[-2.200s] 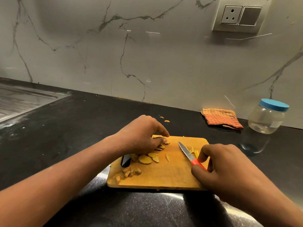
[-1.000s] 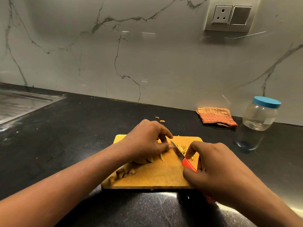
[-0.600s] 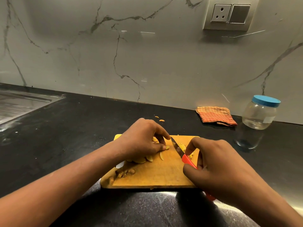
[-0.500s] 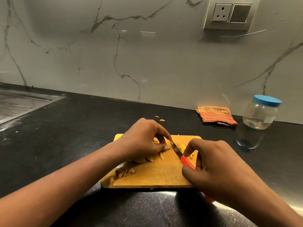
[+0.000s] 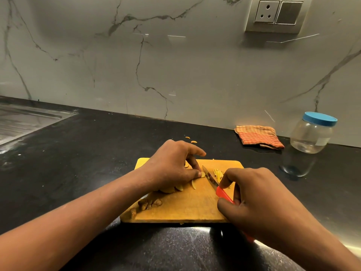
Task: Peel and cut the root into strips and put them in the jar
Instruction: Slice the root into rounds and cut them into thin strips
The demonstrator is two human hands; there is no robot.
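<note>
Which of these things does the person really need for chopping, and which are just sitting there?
For the job:
- left hand holding down root slices
- right hand gripping the knife
- cut strips
- cutting board
- jar, lid on

Just lying about:
- striped cloth
- wall socket
- sink

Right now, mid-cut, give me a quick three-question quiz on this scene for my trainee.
1. True or false: the jar has its blue lid on.
2. Fill in: the left hand holds a root slice down on the ____.
3. Which hand grips the knife? A) left hand B) right hand C) neither
Key: 1 true; 2 cutting board; 3 B.
</note>
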